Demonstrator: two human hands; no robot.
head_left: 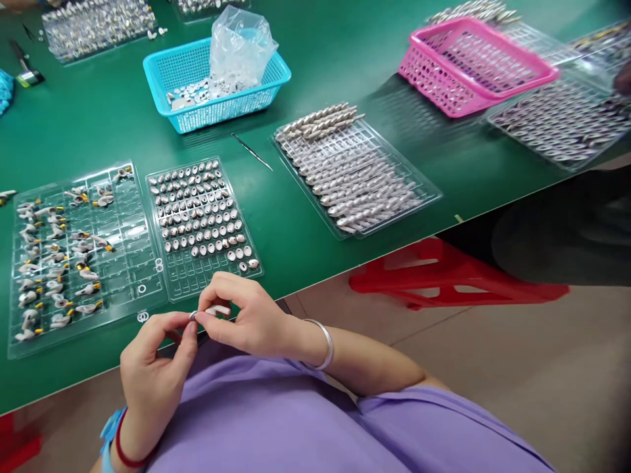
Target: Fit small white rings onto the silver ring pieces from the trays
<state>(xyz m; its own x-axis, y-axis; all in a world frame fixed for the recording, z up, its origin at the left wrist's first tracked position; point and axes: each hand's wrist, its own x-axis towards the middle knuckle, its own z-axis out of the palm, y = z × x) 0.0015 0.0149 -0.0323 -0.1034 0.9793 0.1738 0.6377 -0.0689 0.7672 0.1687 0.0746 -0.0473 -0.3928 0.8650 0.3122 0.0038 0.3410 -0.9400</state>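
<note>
Just off the table's front edge, my two hands meet at the fingertips. My right hand [249, 310] is closed, pinching a white earbud shell [219, 310] whose stem sticks out to the right. My left hand [156, 361] is closed in a pinch on a small oval earbud piece [192, 316] at the shell's other end; fingertips cover most of it. Whether the two pieces are joined I cannot tell. Close by lies a clear tray of small oval caps [202, 217]. To its left a larger clear tray [133, 263] carries earbud shells with yellow bits.
Metal tweezers [252, 152] lie beyond the cap tray. A tray of white stems [355, 177] stands to the right. Farther back are a blue basket [221, 112] with a plastic bag and a pink basket [444, 85]. A red stool [444, 279] stands below the table's edge.
</note>
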